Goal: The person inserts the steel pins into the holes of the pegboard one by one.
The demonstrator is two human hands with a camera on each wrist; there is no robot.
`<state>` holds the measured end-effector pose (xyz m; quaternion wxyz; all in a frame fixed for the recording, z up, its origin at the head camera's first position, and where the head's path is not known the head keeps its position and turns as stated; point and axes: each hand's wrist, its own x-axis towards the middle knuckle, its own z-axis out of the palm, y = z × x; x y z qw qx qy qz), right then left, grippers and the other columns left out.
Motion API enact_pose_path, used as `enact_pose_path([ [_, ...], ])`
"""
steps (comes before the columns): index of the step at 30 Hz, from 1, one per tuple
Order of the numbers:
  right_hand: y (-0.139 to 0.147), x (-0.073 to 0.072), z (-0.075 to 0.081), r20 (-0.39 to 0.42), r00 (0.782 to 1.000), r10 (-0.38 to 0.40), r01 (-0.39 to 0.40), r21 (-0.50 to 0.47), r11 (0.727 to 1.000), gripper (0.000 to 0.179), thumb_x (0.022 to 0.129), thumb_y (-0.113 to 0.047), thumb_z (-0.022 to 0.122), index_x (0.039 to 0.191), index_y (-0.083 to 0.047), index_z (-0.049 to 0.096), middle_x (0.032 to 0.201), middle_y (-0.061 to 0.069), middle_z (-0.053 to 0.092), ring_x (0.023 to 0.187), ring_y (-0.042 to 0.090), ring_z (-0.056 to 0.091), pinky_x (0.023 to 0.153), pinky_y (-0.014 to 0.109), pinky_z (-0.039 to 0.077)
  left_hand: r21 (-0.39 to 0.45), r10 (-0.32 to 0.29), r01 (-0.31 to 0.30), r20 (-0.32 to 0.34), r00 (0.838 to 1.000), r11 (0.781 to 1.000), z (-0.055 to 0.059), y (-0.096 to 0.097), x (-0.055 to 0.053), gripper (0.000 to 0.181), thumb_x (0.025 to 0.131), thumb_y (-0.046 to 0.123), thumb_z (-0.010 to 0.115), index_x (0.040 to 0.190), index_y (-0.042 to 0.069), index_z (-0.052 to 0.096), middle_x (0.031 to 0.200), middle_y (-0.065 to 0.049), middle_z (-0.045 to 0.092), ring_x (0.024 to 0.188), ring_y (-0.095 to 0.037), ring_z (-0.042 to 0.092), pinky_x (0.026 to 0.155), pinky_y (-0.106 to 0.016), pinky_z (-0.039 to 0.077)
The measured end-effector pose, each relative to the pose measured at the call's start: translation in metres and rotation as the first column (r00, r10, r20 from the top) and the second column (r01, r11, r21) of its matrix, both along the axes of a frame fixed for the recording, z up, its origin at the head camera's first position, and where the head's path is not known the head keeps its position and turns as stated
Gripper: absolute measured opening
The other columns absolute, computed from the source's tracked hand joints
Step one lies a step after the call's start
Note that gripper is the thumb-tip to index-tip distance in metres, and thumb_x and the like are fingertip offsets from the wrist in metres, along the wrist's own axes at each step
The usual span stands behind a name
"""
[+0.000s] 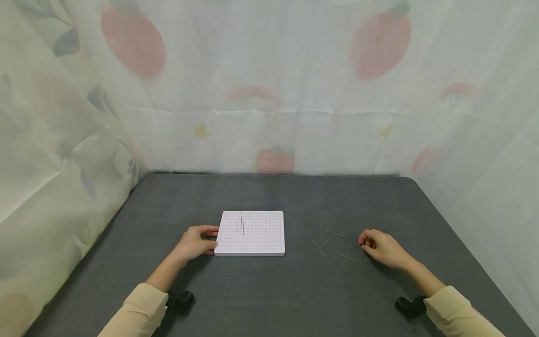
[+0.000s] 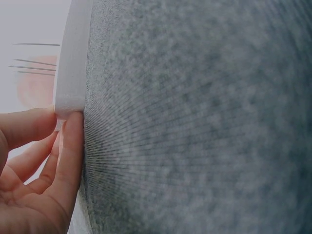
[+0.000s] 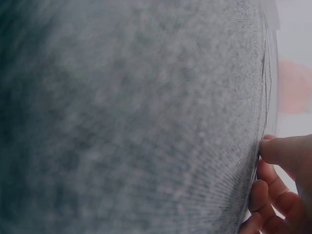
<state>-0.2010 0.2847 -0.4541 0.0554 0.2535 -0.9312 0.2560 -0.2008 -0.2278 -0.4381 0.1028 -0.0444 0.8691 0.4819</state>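
Observation:
A white pegboard with a grid of small holes lies flat on the dark table. Several thin metal pins stand upright in its upper left part; the left wrist view shows the same pins sideways. My left hand holds the board's left edge, thumb at the top face and fingers along the side. To the right, my right hand is low at the tabletop, thumb and fingertips pinching one end of a thin metal pin, mostly hidden by the fingers.
Several loose pins lie scattered on the grey table between the board and my right hand. A patterned curtain hangs behind the table and along both sides. Each wrist wears a black strap mount.

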Motion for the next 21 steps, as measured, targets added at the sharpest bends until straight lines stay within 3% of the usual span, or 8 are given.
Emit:
enact_pose_path([
  [5, 0.0006, 0.0001, -0.0011, -0.018, 1.000, 0.002, -0.003, -0.010, 1.000, 0.014, 0.085, 0.002, 0.068, 0.087, -0.012, 0.063, 0.076, -0.008, 0.054, 0.065, -0.007, 0.037, 0.055, 0.019, 0.036, -0.004, -0.001, 0.001, 0.003, 1.000, 1.000, 0.0004, 0.0003, -0.0001, 0.050, 0.085, -0.003, 0.068, 0.133, -0.006, 0.056, 0.126, -0.026, 0.062, 0.085, -0.016, 0.070, 0.071, -0.035, 0.063],
  [16, 0.0022, 0.0064, 0.0004, 0.064, 0.995, -0.082, 0.081, 0.012, 0.997, 0.011, 0.086, -0.006, 0.071, 0.084, -0.013, 0.063, 0.077, -0.006, 0.055, 0.067, -0.006, 0.040, 0.058, 0.020, 0.038, -0.005, 0.003, -0.003, 0.003, 1.000, 1.000, 0.0000, 0.0006, 0.0006, 0.049, 0.084, -0.003, 0.068, 0.133, -0.005, 0.057, 0.125, -0.025, 0.063, 0.083, -0.015, 0.070, 0.070, -0.034, 0.063],
  [21, 0.0028, 0.0073, -0.0001, 0.061, 0.994, -0.095, 0.095, 0.011, 0.995, 0.010, 0.087, -0.007, 0.070, 0.083, -0.014, 0.064, 0.077, -0.005, 0.057, 0.066, -0.006, 0.040, 0.057, 0.020, 0.038, -0.009, 0.005, -0.005, 0.000, 1.000, 1.000, 0.0001, 0.0006, 0.0002, 0.049, 0.084, -0.004, 0.068, 0.132, -0.006, 0.057, 0.125, -0.025, 0.063, 0.083, -0.015, 0.069, 0.070, -0.033, 0.063],
])
